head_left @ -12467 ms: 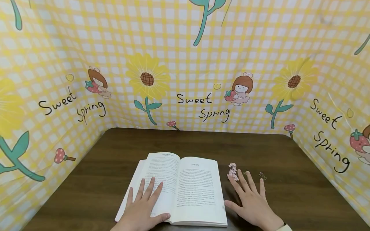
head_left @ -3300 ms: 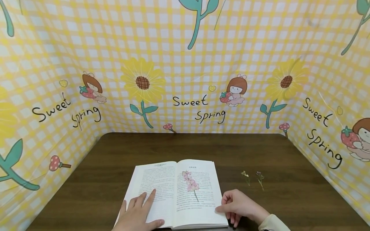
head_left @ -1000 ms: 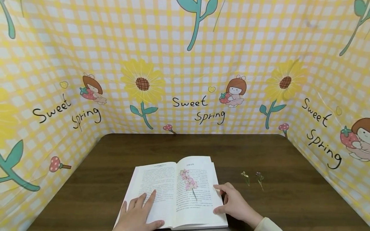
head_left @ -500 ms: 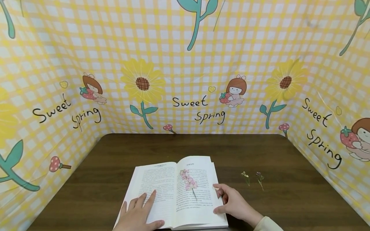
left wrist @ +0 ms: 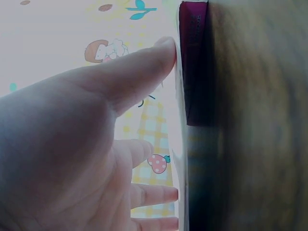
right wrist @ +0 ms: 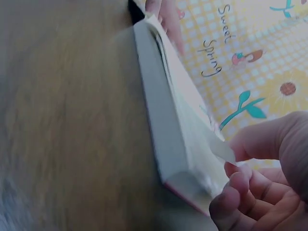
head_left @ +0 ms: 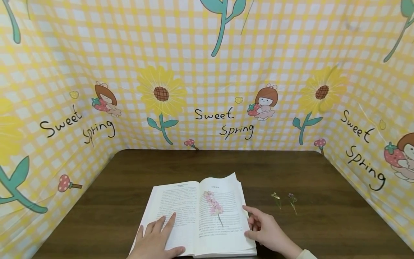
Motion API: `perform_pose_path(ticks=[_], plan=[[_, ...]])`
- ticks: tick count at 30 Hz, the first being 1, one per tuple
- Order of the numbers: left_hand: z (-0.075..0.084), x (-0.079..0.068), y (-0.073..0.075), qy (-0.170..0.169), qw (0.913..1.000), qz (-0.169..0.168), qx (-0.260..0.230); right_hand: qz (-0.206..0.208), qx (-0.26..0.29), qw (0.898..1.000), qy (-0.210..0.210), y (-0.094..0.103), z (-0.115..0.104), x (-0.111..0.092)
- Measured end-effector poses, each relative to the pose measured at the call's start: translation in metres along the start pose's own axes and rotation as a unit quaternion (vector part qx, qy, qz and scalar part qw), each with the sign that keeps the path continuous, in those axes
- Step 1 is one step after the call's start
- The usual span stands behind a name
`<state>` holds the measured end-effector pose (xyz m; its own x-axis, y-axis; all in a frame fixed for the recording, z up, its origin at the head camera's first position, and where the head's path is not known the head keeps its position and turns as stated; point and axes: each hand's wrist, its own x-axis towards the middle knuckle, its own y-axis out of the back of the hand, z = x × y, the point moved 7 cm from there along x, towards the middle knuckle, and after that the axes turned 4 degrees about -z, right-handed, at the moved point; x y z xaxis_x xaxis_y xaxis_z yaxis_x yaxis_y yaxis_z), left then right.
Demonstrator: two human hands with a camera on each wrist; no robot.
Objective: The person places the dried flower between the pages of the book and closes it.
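An open book (head_left: 176, 201) lies on the dark table, a pressed pink flower spray (head_left: 214, 207) flat on its right page. My left hand (head_left: 156, 239) rests on the left page with straight, spread fingers; the left wrist view shows its thumb (left wrist: 144, 67) against the book's near side. At the book's right edge my right hand (head_left: 270, 230) pinches the right page (head_left: 229, 239). In the right wrist view this page's lifted edge (right wrist: 222, 148) sits between thumb and fingers. The page's far corner curls up from the leaves beneath.
Two small pressed flower sprigs lie right of the book: a pale yellowish sprig (head_left: 276, 199) and a purple sprig (head_left: 292, 202). Wood-grain table (head_left: 155, 163) surrounds the book. A yellow checked cloth (head_left: 207, 82) hangs along the back and both sides.
The pink spray has moved from the table to the right page. My right hand has come to that page's edge, and its far corner now rises more sharply. My left hand stays put.
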<state>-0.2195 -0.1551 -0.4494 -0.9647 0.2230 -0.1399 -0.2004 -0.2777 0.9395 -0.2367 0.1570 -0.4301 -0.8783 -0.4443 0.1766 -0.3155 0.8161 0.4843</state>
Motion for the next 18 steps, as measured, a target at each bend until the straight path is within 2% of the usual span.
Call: perform_pose_path(ticks=[7,18], plan=[[0.002,0.0,0.002,0.004,1.0,-0.008,-0.001,0.03,-0.007,0.999,0.015,0.004,-0.019,-0.006],[0.004,0.0,0.004,0.004,0.9999,-0.015,0.002,0.06,-0.079,0.989,0.106,0.009,-0.049,-0.008]])
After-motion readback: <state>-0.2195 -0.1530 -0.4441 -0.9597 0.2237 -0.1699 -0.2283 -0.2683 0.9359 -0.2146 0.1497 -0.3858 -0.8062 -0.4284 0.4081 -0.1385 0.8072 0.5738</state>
